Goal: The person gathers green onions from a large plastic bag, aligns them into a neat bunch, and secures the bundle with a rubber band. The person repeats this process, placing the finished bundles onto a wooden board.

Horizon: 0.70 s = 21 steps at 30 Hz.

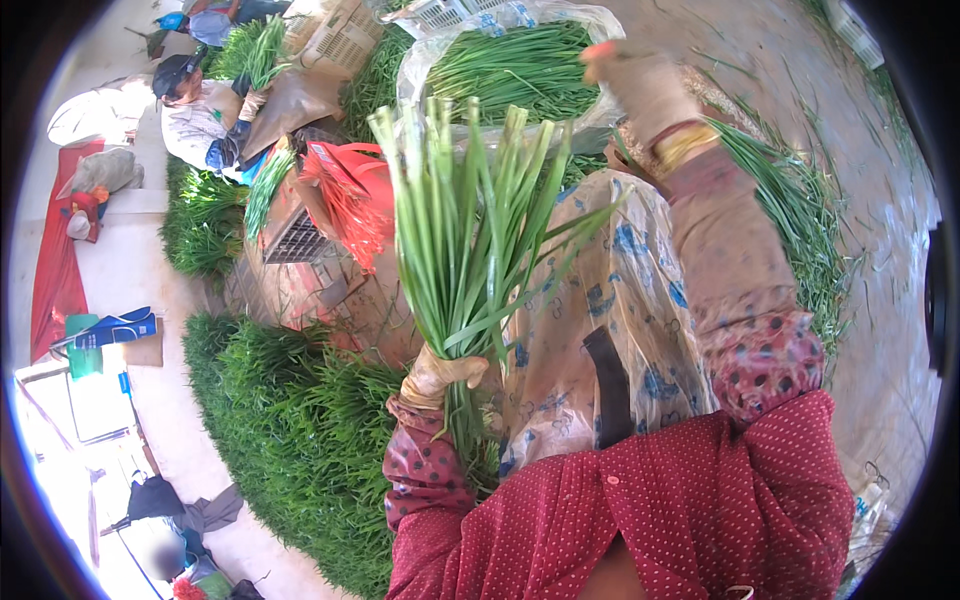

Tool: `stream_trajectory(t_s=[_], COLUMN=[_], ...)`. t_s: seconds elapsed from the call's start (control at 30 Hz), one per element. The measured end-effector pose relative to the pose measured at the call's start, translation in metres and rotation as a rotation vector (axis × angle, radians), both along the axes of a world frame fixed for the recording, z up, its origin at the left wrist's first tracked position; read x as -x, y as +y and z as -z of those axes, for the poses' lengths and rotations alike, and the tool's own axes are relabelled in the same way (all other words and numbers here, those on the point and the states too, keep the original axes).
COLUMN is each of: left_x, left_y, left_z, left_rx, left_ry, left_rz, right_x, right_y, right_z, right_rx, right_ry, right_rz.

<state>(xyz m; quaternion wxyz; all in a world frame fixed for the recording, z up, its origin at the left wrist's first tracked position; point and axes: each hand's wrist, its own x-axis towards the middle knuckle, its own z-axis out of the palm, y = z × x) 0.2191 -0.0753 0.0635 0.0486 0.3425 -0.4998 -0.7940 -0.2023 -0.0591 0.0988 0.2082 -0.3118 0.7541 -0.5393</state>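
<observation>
My left hand (439, 379), in a pale soiled glove, grips a bunch of long flat-leaved green stalks (469, 247). The pale cut ends point up and away from me, and the leaf tips hang below my fist. My right hand (637, 82), gloved and blurred, is raised by the right rim of a container lined with clear plastic (409, 86). More green stalks (510, 67) lie inside that container. Whether those right fingers hold anything cannot be told. A clear plastic apron with blue prints (600, 300) covers my lap.
Dense bundled greens (300, 420) stand along my left. Red ties (349, 202) hang over a crate (296, 236) ahead-left. Behind it a person (199, 112) in a dark cap handles a green bunch (266, 56). Loose stalks (795, 225) lie on the floor at right.
</observation>
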Motion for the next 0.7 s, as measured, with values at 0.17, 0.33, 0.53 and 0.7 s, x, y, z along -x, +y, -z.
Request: stream_trajectory(t_s=[0.17,0.33,0.53,0.7], left_x=[-0.007,0.017,0.061,0.087], left_y=[-0.013,-0.025,0.005,0.049], left_z=[-0.008,-0.02,-0.027,-0.007], left_rx=[0.051,0.165,0.732,1.54], left_ry=[0.082,0.052,0.04,-0.481], left_rz=[0.027,-0.061,0.063,0.553], right_x=[0.043,-0.036,-0.062,-0.044], right_y=[0.077,0.104,0.044,0.069], right_z=[-0.004,0.014,0.09,0.101], right_rx=[0.147,-0.128,0.827,0.861], right_ry=[0.098,-0.824,-2.101,-1.732], right_rz=[-0.42,-0.674,-0.499,-0.487])
